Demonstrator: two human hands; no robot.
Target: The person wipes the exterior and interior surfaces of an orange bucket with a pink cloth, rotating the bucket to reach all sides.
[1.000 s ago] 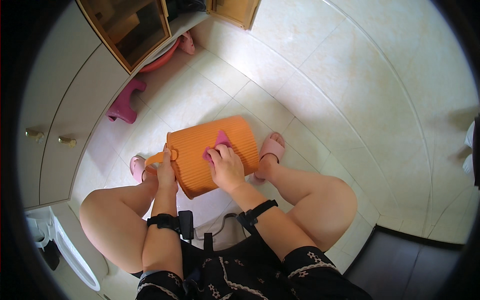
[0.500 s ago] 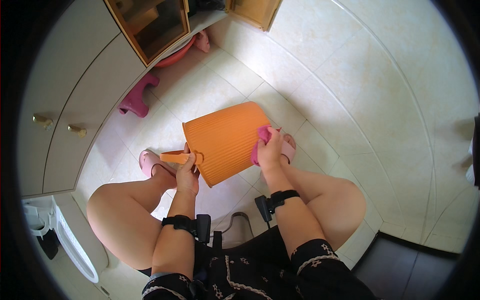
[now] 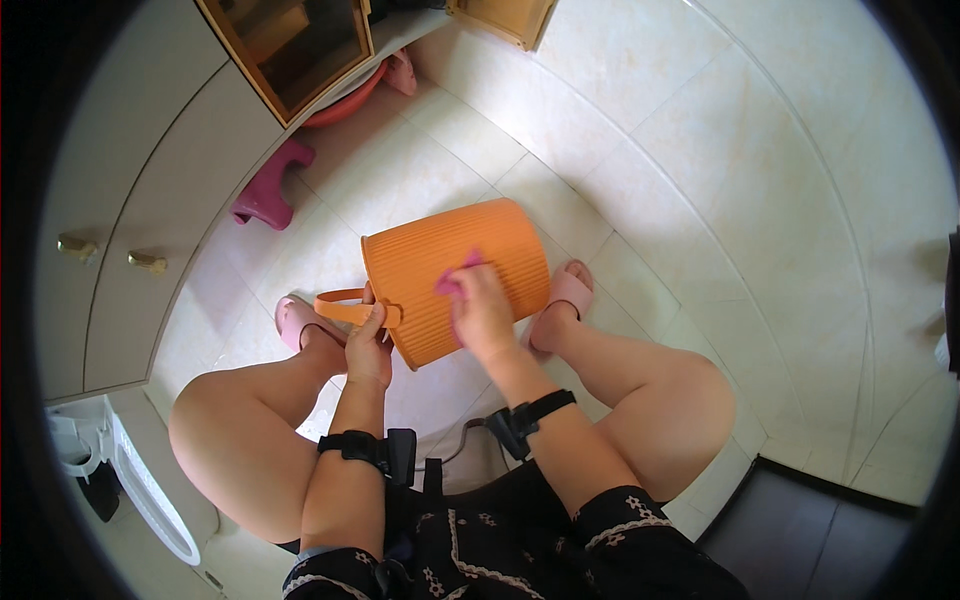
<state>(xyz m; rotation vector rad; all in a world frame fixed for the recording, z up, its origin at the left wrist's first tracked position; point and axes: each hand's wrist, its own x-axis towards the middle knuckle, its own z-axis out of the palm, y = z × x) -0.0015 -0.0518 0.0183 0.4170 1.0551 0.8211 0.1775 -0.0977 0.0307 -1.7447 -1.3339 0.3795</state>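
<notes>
An orange ribbed bucket [image 3: 440, 235] lies tipped on its side between my feet, its rim to the left and its base to the right. My left hand [image 3: 370, 345] is closed round the rim, thumb on the outside by the mount of the orange handle [image 3: 343, 306], fingers inside. Pressed against the ribbed side is a pink cloth [image 3: 462, 275], bunched in my closed right hand [image 3: 484, 312], which is slightly blurred. The inside of the bucket is hidden from this angle.
A pink stool [image 3: 272, 190] stands by the cabinet [image 3: 160, 200] at left. Behind it a red basin [image 3: 350, 103] sits under the ledge. Pink slippers [image 3: 571, 290] are on my feet. A tiled wall [image 3: 720, 170] rises at right, with a dark mat-like panel [image 3: 800, 535] near it.
My right hand has wiped the cloth leftward along the bucket's side, from near the base to the middle. My left hand keeps its hold on the rim; the bucket has barely shifted.
</notes>
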